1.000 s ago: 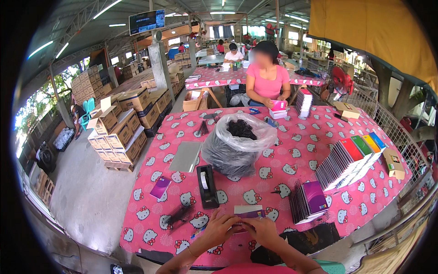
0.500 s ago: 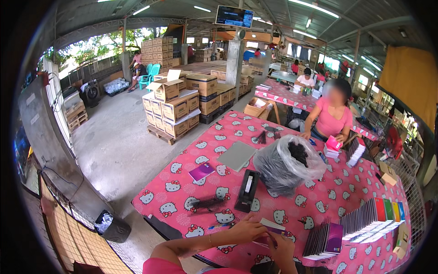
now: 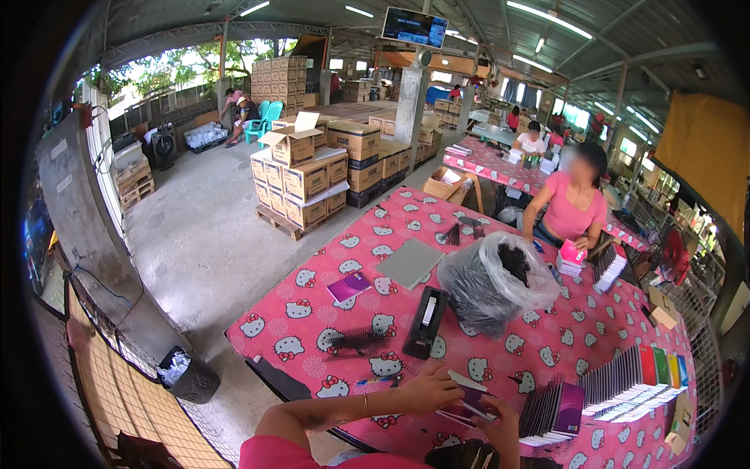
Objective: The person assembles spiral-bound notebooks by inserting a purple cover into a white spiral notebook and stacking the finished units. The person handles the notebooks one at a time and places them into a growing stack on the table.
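Pink patterned cloth over the bench (image 3: 312, 328). Near its front edge, left hand (image 3: 428, 391) and right hand (image 3: 498, 413) close together, both gripped on a small purple-covered notebook (image 3: 469, 397). Just behind the notebook, a black tape dispenser (image 3: 426, 322); beyond that, a clear plastic bag of black bits (image 3: 492, 283). Right of the notebook, a row of upright spiral notebooks (image 3: 555, 410).

floor: bare grey concrete floor (image 3: 203, 234) | roof: metal beams with tube lights (image 3: 539, 14), lit | sides: open, trees and daylight at left | furniture: long table (image 3: 328, 328) under a pink patterned cloth, more tables behind | storage: cardboard boxes (image 3: 308, 176) on pallets | overhead: hanging screen (image 3: 415, 26) on a pillar
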Demonstrator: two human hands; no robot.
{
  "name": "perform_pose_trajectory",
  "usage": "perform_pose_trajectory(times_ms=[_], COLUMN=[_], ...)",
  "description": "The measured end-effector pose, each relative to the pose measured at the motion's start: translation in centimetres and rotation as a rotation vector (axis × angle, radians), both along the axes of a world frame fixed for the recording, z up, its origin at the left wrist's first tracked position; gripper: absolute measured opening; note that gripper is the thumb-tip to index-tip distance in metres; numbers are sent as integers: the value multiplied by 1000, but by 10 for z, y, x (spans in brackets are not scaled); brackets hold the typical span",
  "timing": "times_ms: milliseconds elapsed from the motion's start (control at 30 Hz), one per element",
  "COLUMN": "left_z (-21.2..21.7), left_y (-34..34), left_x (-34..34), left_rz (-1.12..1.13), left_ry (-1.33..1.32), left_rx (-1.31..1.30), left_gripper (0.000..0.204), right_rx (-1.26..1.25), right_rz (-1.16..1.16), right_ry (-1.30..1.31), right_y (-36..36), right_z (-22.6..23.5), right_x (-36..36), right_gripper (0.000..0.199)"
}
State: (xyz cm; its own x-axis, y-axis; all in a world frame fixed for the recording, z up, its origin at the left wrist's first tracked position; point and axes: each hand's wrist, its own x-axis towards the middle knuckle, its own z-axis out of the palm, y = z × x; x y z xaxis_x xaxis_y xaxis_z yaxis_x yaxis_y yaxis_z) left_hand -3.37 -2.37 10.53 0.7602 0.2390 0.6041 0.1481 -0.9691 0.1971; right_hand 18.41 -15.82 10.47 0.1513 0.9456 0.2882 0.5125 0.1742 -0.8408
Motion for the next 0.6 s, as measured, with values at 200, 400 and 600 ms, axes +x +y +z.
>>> perform_pose_trajectory(times_ms=[200,400,600], left_z=[8,8,-19], left_y=[-1,7,-29], left_x=[13,16,23], left_rz=[21,98,276], left_ry=[48,195,276], left_rx=[-22,10,199], left_gripper=[21,30,64], right_rx=[32,-83,6], right_rz=[-25,6,-67], right_ry=[353,331,349], right_y=[5,11,15], right_z=[-51,-32,-35], right_x=[0,-11,-17], right_gripper=[25,27,28])
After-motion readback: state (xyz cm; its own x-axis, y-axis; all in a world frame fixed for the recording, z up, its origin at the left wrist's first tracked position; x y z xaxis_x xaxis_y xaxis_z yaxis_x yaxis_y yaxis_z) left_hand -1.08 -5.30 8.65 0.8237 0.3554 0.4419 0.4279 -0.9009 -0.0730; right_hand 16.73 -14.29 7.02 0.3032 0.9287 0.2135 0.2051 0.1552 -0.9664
